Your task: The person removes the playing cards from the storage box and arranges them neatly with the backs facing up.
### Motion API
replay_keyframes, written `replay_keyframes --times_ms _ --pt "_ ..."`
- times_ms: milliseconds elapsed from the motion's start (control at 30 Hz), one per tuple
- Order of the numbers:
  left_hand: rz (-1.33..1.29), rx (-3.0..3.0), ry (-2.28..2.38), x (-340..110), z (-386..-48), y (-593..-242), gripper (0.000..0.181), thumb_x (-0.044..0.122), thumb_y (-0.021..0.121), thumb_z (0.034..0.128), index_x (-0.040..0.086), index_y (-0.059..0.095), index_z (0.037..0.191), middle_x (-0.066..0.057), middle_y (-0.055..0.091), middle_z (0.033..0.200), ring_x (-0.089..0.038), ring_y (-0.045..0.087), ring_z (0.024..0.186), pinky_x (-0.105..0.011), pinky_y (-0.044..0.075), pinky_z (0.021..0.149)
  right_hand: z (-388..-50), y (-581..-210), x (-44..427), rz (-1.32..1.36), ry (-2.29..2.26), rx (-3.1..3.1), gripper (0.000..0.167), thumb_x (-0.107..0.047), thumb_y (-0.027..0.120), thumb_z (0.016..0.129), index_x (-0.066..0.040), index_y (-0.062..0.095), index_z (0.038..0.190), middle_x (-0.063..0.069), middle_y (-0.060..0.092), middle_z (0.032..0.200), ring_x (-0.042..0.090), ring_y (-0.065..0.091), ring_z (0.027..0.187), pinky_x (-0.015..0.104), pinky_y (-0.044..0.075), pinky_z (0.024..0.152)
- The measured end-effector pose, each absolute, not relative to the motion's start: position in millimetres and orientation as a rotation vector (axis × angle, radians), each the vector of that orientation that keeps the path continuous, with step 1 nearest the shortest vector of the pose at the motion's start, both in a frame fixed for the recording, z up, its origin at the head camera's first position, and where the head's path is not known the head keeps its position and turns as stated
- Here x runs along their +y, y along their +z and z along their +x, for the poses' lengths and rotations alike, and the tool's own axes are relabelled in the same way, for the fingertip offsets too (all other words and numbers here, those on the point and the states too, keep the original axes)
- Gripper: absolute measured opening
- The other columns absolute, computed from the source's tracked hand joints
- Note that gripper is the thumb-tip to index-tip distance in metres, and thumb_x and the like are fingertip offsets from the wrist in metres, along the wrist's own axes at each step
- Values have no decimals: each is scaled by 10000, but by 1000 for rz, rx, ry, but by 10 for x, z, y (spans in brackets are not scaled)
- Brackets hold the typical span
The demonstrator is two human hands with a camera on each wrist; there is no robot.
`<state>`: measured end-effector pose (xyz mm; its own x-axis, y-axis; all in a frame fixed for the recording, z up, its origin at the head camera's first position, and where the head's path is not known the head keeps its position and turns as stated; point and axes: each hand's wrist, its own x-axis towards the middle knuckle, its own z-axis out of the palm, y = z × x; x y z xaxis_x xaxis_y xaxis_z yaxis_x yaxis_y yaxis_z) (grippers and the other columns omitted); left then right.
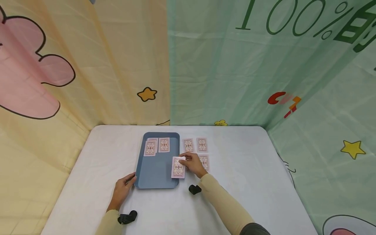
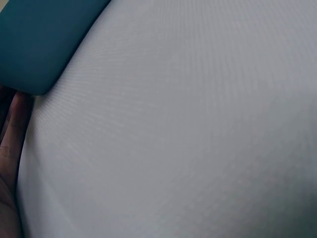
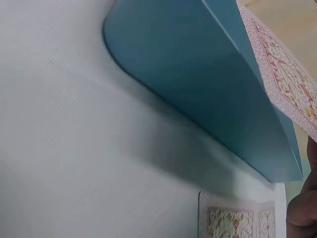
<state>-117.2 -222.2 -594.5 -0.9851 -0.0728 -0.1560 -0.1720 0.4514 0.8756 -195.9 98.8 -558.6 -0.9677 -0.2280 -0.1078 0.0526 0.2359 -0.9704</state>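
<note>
A blue tray [image 1: 157, 169] lies on the white table with several patterned cards [image 1: 164, 145] near its far edge. My right hand [image 1: 192, 164] pinches another patterned card [image 1: 178, 167] over the tray's right rim; in the right wrist view this card [image 3: 285, 69] is above the wall of the tray [image 3: 198, 74]. At the tray's lower left side, my left hand [image 1: 121, 191] touches the edge with its fingers extended. The left wrist view catches the hand [image 2: 12, 144] beside the tray's corner [image 2: 39, 44].
Several cards [image 1: 202, 145] lie on the table [image 1: 235, 156] right of the tray, one partly behind my right hand. Black wrist devices [image 1: 127, 217] sit by both wrists. Printed curtains [image 1: 211, 71] surround the table's far side and both flanks.
</note>
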Motion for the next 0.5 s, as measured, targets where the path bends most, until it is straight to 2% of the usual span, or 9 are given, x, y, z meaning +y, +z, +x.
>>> replay_keyframes --times_ms 200,400,500 --pt "-226 2581 1579 -2227 -1176 -5964 445 216 560 990 -79 534 1321 -244 536 1339 -362 432 1318 -480 367 1058 -1882 -5625 1162 -160 -1820 2259 278 -113 711 876 -16 686 1135 -7 560 661 77 407 485 201 368 460" --pt "-224 2561 1592 -2234 -1188 -5961 447 207 547 994 -84 519 1332 -254 516 1355 -370 409 1334 -479 354 1068 -1782 -5581 1337 -159 -1850 2209 309 -55 694 880 73 644 1156 4 558 658 72 396 478 196 362 460" --pt "-221 2563 1594 -2238 -1195 -5964 451 216 547 996 -82 520 1332 -253 517 1355 -367 413 1332 -477 356 1067 -1699 -5485 1390 -138 -1834 2218 303 -46 687 882 81 639 1152 0 540 647 60 397 482 192 365 467"
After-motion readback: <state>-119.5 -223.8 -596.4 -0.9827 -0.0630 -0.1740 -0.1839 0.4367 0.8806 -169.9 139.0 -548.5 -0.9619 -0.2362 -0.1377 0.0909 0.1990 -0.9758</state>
